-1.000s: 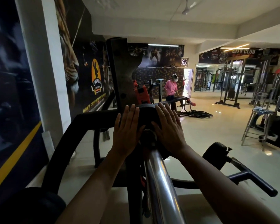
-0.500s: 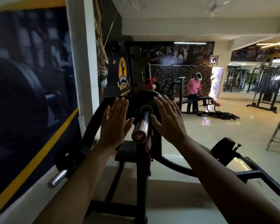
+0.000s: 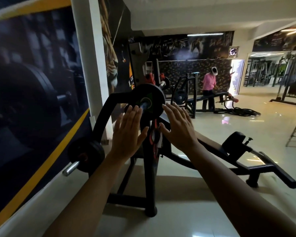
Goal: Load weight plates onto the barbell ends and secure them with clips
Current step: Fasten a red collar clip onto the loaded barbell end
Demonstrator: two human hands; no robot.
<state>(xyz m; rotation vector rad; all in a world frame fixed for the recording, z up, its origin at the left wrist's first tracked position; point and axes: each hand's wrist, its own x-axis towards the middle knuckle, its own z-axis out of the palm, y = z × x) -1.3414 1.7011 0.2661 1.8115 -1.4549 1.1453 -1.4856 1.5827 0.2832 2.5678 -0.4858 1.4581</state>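
Note:
A black weight plate (image 3: 152, 93) sits on the barbell sleeve, whose steel end (image 3: 143, 104) points toward me through the plate's centre hole. My left hand (image 3: 128, 134) is held flat with fingers spread, just below and left of the plate. My right hand (image 3: 178, 129) is spread the same way, below and right of it. Neither hand holds anything, and both seem a little off the plate. A smaller black plate (image 3: 87, 155) sits on a steel storage peg (image 3: 71, 169) at the lower left of the black rack (image 3: 149, 168).
A poster wall (image 3: 32, 100) runs close along the left. A padded black lever arm (image 3: 246, 151) juts out on the right. A person in a pink shirt (image 3: 209, 86) stands at a bench far back, with ropes on the floor (image 3: 237, 112).
My hands have drawn back from pressing on the plate and now hover spread before it. The view has pulled away, so the rack and lower plate show.

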